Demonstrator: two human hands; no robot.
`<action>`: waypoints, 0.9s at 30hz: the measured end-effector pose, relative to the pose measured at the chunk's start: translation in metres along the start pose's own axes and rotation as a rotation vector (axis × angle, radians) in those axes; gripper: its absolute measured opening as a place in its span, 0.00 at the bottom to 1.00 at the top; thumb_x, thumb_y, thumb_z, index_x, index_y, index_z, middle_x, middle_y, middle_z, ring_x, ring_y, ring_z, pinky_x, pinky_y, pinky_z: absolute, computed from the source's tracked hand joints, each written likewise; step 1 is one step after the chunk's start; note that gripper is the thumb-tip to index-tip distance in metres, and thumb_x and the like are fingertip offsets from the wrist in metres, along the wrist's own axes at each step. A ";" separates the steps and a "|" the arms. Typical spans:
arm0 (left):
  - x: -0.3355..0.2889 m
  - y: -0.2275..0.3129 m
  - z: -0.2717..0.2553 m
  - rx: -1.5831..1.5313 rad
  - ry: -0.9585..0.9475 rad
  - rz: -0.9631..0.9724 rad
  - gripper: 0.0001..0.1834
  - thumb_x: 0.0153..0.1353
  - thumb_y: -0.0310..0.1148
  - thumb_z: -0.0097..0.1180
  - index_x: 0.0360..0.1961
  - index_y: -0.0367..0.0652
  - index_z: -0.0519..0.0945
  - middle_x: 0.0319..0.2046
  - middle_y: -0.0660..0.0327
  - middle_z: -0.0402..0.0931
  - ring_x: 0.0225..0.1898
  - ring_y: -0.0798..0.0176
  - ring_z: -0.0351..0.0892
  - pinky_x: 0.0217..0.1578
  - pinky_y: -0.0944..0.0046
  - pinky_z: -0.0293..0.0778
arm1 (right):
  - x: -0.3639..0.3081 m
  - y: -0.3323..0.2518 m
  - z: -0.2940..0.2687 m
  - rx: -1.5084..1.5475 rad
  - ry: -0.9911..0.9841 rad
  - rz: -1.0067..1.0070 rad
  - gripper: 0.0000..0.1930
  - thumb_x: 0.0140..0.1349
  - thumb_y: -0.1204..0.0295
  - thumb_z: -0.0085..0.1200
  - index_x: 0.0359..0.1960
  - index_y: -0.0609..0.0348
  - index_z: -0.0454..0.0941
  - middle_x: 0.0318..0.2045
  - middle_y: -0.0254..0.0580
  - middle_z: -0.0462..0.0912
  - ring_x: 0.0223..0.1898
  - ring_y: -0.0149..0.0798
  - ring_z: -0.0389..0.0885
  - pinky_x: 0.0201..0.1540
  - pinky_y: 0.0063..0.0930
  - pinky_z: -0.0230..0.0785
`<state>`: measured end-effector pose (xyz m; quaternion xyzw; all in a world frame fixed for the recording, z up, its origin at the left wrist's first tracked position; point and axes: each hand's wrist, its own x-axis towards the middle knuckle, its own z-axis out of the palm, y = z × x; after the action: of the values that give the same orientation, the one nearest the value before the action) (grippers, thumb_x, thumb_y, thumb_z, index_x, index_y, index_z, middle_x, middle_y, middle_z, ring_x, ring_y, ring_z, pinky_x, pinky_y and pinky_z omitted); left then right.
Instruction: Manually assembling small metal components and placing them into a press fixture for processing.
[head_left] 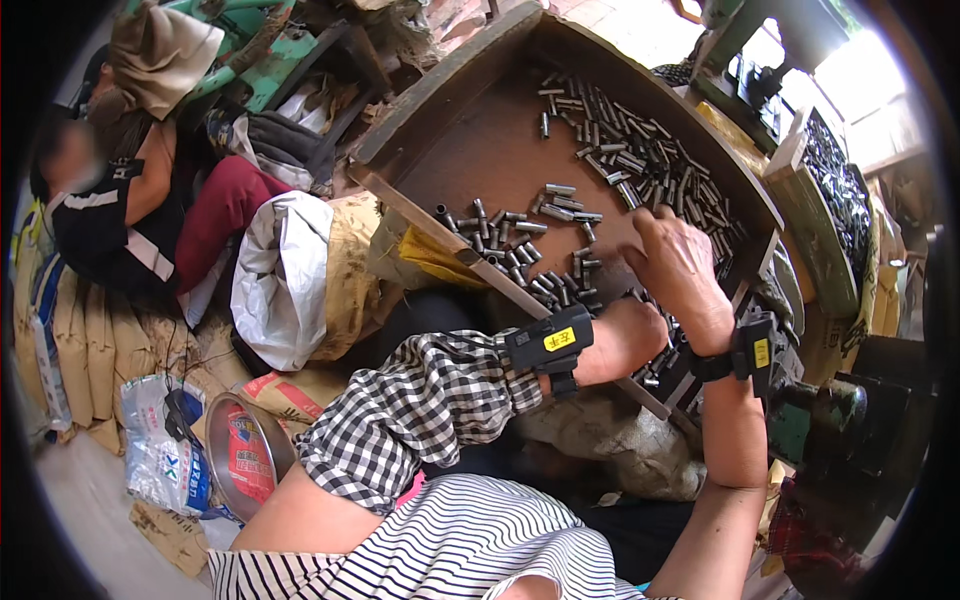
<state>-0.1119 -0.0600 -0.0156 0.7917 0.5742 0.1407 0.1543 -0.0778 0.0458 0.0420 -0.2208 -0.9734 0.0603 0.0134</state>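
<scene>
A large wooden tray (475, 130) with a brown bottom holds many short grey metal tubes (560, 203), strewn in loose heaps. My right hand (680, 262) is over the tray's right half, its back up. Its bent fingers reach down at the edge of the tube heap, thumb apart from them, and I see nothing between them. My left hand (632, 335) is lower, at the tray's near side, beside some tubes. The back of that hand hides most of its fingers, so its grip does not show. Both wrists wear black strapped devices with yellow labels.
At the right stands another wooden box (815, 215) full of small metal pieces. A person (130, 210) sits at the left, near green machinery. White and brown sacks (285, 280) lie between us. A metal bowl (245, 455) stands at lower left; dark machine parts (830, 420) are at lower right.
</scene>
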 end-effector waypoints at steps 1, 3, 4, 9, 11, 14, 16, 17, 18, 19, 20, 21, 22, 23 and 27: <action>-0.002 -0.003 0.007 0.003 0.004 -0.015 0.07 0.47 0.25 0.52 0.29 0.38 0.79 0.28 0.52 0.79 0.33 0.54 0.80 0.33 0.59 0.76 | 0.015 -0.017 -0.004 0.031 0.046 0.002 0.14 0.52 0.68 0.59 0.37 0.61 0.72 0.35 0.51 0.76 0.34 0.53 0.77 0.35 0.43 0.70; 0.001 -0.007 0.028 -0.301 0.342 -0.012 0.08 0.51 0.25 0.51 0.34 0.39 0.78 0.36 0.53 0.78 0.40 0.52 0.78 0.40 0.58 0.74 | 0.040 -0.036 0.000 0.129 0.085 -0.117 0.15 0.52 0.68 0.59 0.39 0.61 0.73 0.37 0.51 0.75 0.35 0.53 0.77 0.36 0.41 0.70; -0.002 -0.005 0.026 -0.332 0.354 -0.025 0.09 0.57 0.27 0.47 0.37 0.40 0.76 0.40 0.54 0.77 0.46 0.52 0.75 0.46 0.57 0.70 | 0.052 -0.038 0.011 0.154 0.130 -0.240 0.15 0.52 0.68 0.59 0.40 0.60 0.73 0.38 0.50 0.75 0.37 0.52 0.76 0.38 0.40 0.69; -0.022 -0.001 0.020 -0.087 0.552 0.034 0.20 0.59 0.30 0.46 0.53 0.37 0.68 0.50 0.47 0.71 0.53 0.52 0.70 0.52 0.55 0.66 | 0.063 -0.066 0.039 0.110 0.102 -0.470 0.15 0.52 0.65 0.59 0.40 0.57 0.75 0.39 0.46 0.73 0.46 0.47 0.71 0.46 0.44 0.64; -0.022 0.000 0.019 -0.133 0.623 0.059 0.15 0.59 0.29 0.46 0.47 0.40 0.75 0.47 0.55 0.73 0.52 0.59 0.71 0.52 0.58 0.65 | 0.059 -0.061 0.040 0.108 0.077 -0.462 0.13 0.51 0.66 0.58 0.37 0.56 0.76 0.39 0.45 0.73 0.46 0.46 0.71 0.45 0.43 0.64; -0.005 -0.004 0.028 -0.258 0.511 -0.056 0.12 0.54 0.29 0.50 0.40 0.41 0.78 0.40 0.53 0.77 0.46 0.58 0.76 0.47 0.57 0.69 | 0.048 -0.044 0.038 0.223 0.105 -0.412 0.12 0.48 0.70 0.59 0.34 0.58 0.75 0.38 0.46 0.74 0.45 0.49 0.71 0.43 0.43 0.66; -0.001 -0.007 0.029 -0.136 0.324 0.009 0.10 0.51 0.28 0.52 0.36 0.41 0.79 0.35 0.53 0.78 0.42 0.56 0.78 0.43 0.56 0.71 | 0.030 -0.022 0.031 0.229 0.077 -0.348 0.12 0.47 0.70 0.60 0.34 0.59 0.75 0.37 0.47 0.73 0.45 0.50 0.71 0.43 0.42 0.67; -0.001 -0.010 0.028 -0.005 0.142 0.064 0.09 0.48 0.28 0.53 0.32 0.41 0.81 0.31 0.53 0.79 0.38 0.55 0.80 0.39 0.55 0.73 | 0.020 -0.012 0.029 0.239 0.050 -0.296 0.13 0.46 0.71 0.60 0.34 0.59 0.74 0.37 0.47 0.73 0.44 0.51 0.71 0.43 0.42 0.67; -0.006 -0.001 -0.015 -0.105 0.133 0.013 0.07 0.43 0.27 0.55 0.26 0.41 0.81 0.25 0.52 0.78 0.31 0.50 0.80 0.33 0.54 0.74 | 0.004 0.006 0.032 0.212 0.086 -0.245 0.14 0.45 0.70 0.61 0.34 0.60 0.74 0.36 0.48 0.73 0.43 0.51 0.72 0.42 0.41 0.67; -0.010 -0.002 -0.021 -0.203 0.119 0.062 0.05 0.41 0.29 0.56 0.19 0.39 0.80 0.19 0.51 0.77 0.26 0.47 0.79 0.28 0.53 0.74 | -0.009 0.017 0.030 0.177 0.072 -0.185 0.14 0.45 0.71 0.61 0.33 0.60 0.75 0.36 0.48 0.73 0.43 0.51 0.72 0.42 0.42 0.67; -0.013 -0.003 -0.023 -0.220 0.122 0.038 0.05 0.41 0.29 0.55 0.18 0.39 0.79 0.19 0.50 0.77 0.26 0.47 0.79 0.29 0.53 0.74 | -0.020 0.021 0.032 0.162 0.083 -0.120 0.13 0.45 0.70 0.61 0.33 0.59 0.75 0.36 0.48 0.73 0.43 0.50 0.71 0.42 0.41 0.65; -0.015 -0.002 -0.024 -0.239 0.124 0.015 0.06 0.40 0.30 0.55 0.17 0.38 0.78 0.19 0.49 0.76 0.27 0.47 0.79 0.30 0.52 0.74 | -0.030 0.024 0.035 0.146 0.092 -0.051 0.13 0.45 0.70 0.61 0.34 0.59 0.75 0.36 0.47 0.73 0.43 0.50 0.71 0.43 0.41 0.64; -0.016 -0.001 -0.025 -0.211 0.089 -0.049 0.06 0.41 0.28 0.55 0.19 0.37 0.80 0.20 0.48 0.77 0.27 0.46 0.80 0.32 0.53 0.75 | -0.037 0.028 0.038 0.149 0.122 -0.042 0.14 0.45 0.70 0.61 0.34 0.59 0.75 0.37 0.47 0.73 0.43 0.50 0.71 0.43 0.40 0.63; -0.015 -0.003 -0.028 -0.184 0.034 -0.082 0.06 0.41 0.28 0.55 0.20 0.37 0.80 0.22 0.48 0.77 0.29 0.46 0.80 0.34 0.53 0.75 | -0.042 0.031 0.041 0.152 0.152 -0.033 0.14 0.46 0.69 0.61 0.34 0.58 0.74 0.37 0.47 0.73 0.43 0.50 0.71 0.44 0.40 0.62; -0.017 -0.010 -0.026 -0.195 0.071 -0.090 0.13 0.43 0.34 0.59 0.24 0.32 0.76 0.25 0.45 0.77 0.32 0.43 0.79 0.37 0.51 0.75 | -0.054 0.033 0.042 0.178 0.219 0.030 0.12 0.46 0.68 0.61 0.30 0.57 0.72 0.33 0.44 0.77 0.41 0.46 0.74 0.46 0.40 0.60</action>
<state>-0.1357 -0.0716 0.0030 0.7407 0.5980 0.2166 0.2164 -0.0171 0.0471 -0.0033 -0.2386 -0.9535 0.1222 0.1380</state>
